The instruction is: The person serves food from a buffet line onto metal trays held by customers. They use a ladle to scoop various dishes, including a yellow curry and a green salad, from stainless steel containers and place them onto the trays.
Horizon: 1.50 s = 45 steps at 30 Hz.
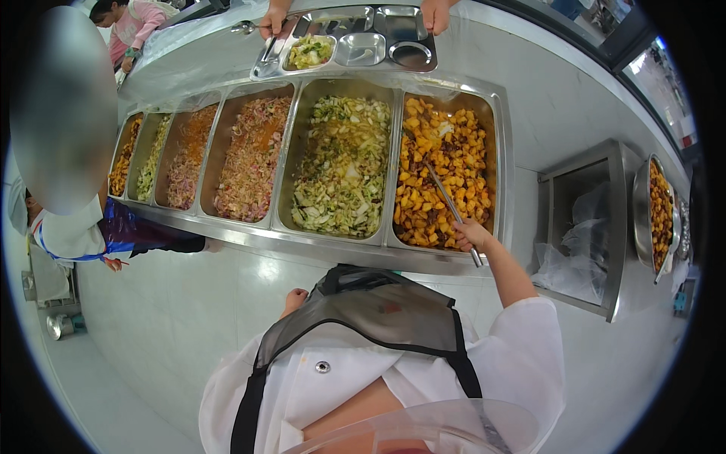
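Note:
My right hand (472, 235) is closed around the metal handle of a serving utensil (448, 196), whose far end lies among orange-yellow chunks, possibly potato, mixed with dark pieces (442, 164) in the rightmost steel pan. Low at my left side, my left hand (296, 297) looks loosely curled, partly hidden by my apron; whether it holds anything is unclear. Left of the chunks stands a pan of chopped cabbage (340, 170), then one of a pinkish shredded dish (252, 159). Across the counter another person's two hands hold a compartment tray (360, 48) with some cabbage in one compartment.
Smaller food pans (181, 159) continue leftward along the steel counter (317, 243). A co-worker in a white top (76, 235) stands at the left. On the right are a steel cabinet (618, 227) with plastic film inside and a steel bowl of food (644, 218). A spoon (244, 26) lies beyond the tray's left side.

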Motion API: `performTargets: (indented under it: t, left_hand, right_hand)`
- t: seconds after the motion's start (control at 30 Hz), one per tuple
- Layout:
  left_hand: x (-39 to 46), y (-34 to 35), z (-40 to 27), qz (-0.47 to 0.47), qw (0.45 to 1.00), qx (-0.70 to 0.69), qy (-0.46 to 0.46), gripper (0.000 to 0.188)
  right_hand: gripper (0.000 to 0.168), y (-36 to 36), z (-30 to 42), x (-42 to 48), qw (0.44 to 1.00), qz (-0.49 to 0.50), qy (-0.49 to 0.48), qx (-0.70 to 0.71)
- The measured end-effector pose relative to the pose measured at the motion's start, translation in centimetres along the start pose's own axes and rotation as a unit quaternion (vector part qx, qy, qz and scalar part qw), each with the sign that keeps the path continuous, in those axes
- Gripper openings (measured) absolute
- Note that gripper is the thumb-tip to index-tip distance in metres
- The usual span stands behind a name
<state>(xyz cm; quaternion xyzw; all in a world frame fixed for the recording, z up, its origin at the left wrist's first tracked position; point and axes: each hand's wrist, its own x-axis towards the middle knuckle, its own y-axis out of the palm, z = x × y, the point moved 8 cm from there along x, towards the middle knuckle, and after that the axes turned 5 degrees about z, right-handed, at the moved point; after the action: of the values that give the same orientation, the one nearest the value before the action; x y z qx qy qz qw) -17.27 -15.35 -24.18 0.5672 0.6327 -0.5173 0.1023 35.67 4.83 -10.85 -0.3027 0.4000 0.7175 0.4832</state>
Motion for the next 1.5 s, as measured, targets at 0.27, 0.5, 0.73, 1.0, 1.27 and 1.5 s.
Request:
performTargets:
  t: [0.27,0.5,0.73,1.0,1.27,1.5]
  left_hand:
    - [-1.5,1.0,-4.1,0.011,0.999,-0.004,0.043,0.02]
    - [-1.9,1.9,-3.7,0.016,0.998,-0.026,0.047,0.02]
    - [-2.2,2.7,-2.3,-0.008,1.0,-0.006,0.022,0.02]
    - [-2.7,3.0,-3.8,0.017,0.998,-0.031,0.045,0.02]
    - [-2.9,3.3,-0.6,-0.015,1.0,-0.012,0.024,0.021]
    - [-2.7,3.6,0.0,-0.023,1.0,-0.019,0.011,0.021]
  right_hand:
    - [0.02,-0.6,-1.5,-0.2,0.995,0.054,-0.05,0.072]
    - [0.018,-1.5,-2.4,-1.6,0.991,0.065,-0.078,0.091]
    - [0.016,-1.3,-1.6,-4.5,0.988,0.06,-0.1,0.102]
    - [0.016,-4.0,-1.5,-4.5,0.99,-0.093,-0.037,-0.098]
    - [0.02,-2.4,-2.3,-5.1,0.99,-0.03,0.015,-0.134]
    - [0.019,-2.4,-2.5,-7.7,0.987,0.012,0.081,-0.139]
